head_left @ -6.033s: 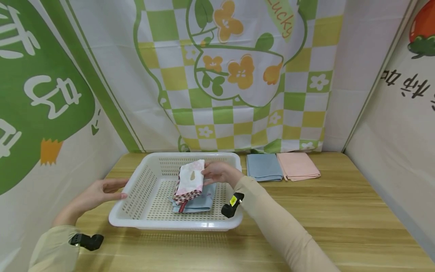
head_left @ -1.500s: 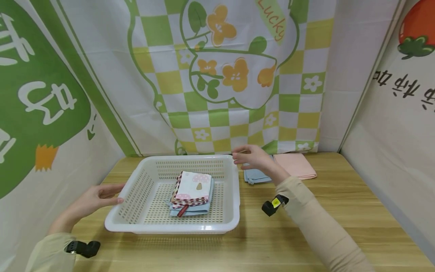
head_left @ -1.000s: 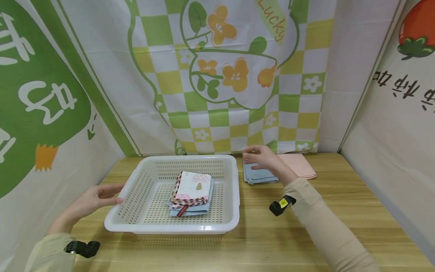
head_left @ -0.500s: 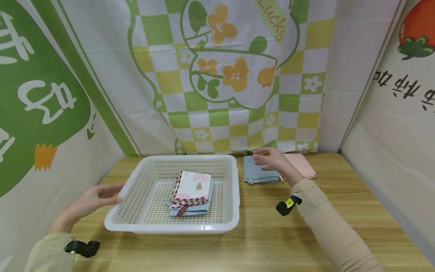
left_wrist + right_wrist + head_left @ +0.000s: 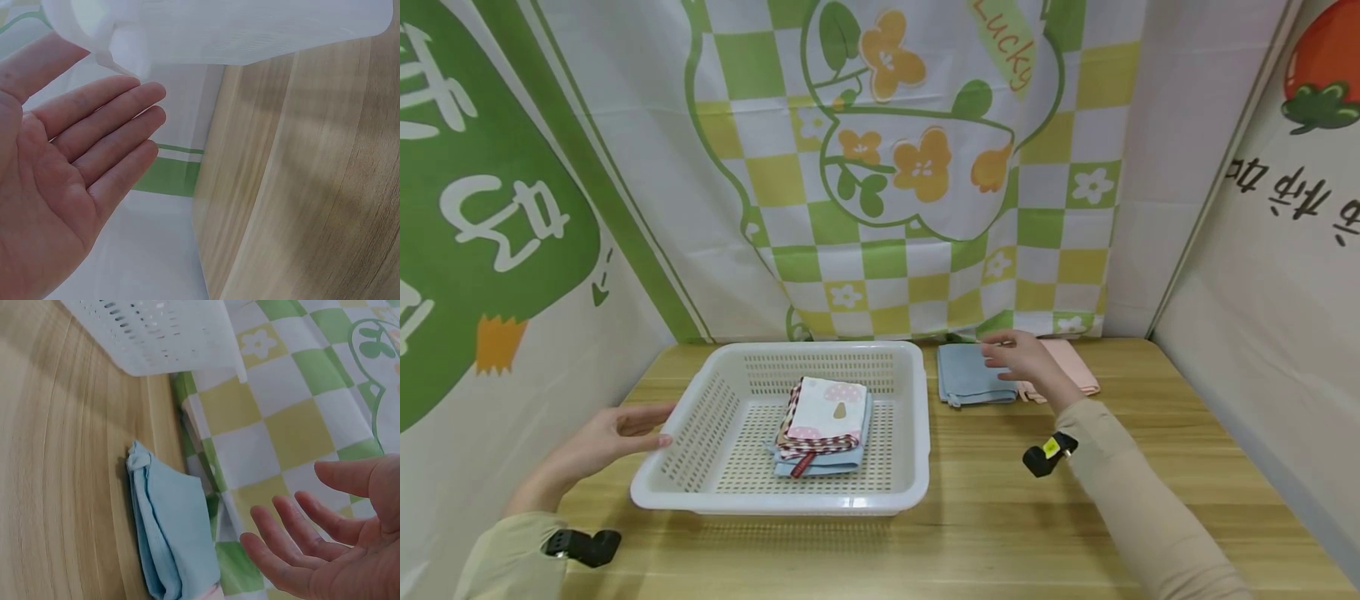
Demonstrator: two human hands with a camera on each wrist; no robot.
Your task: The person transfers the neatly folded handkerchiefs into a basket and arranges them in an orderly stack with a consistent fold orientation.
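A folded blue cloth (image 5: pixel 967 372) lies flat near the table's back edge, just right of the basket, with a small loop at its front left corner. A folded pink cloth (image 5: pixel 1072 368) sits at its right side, also close to the back edge; the right hand hides part of it.

The right hand (image 5: pixel 1026 362) hangs above the place where the two cloths meet. Its fingers are parted and loosely bent, with nothing in them, and the right wrist view shows them apart from the blue cloth.

The white basket (image 5: pixel 775 502) stands on the left half of the table, its far rim near the back edge. The left hand (image 5: pixel 598 446) is at the basket's left rim, fingers nearly straight and gripping nothing; the thumb tip appears to touch the rim, though how firmly I cannot tell.

Inside the basket, right of centre, is a small stack: a white cloth (image 5: pixel 827 408) with a pink mushroom print and red checked edges lies over a light blue cloth (image 5: pixel 838 467), and a dark red tag (image 5: pixel 802 465) sticks out at the front.

All this rests on a wood-grain table (image 5: pixel 1195 433). A green and yellow checked curtain (image 5: pixel 925 283) hangs behind its back edge.
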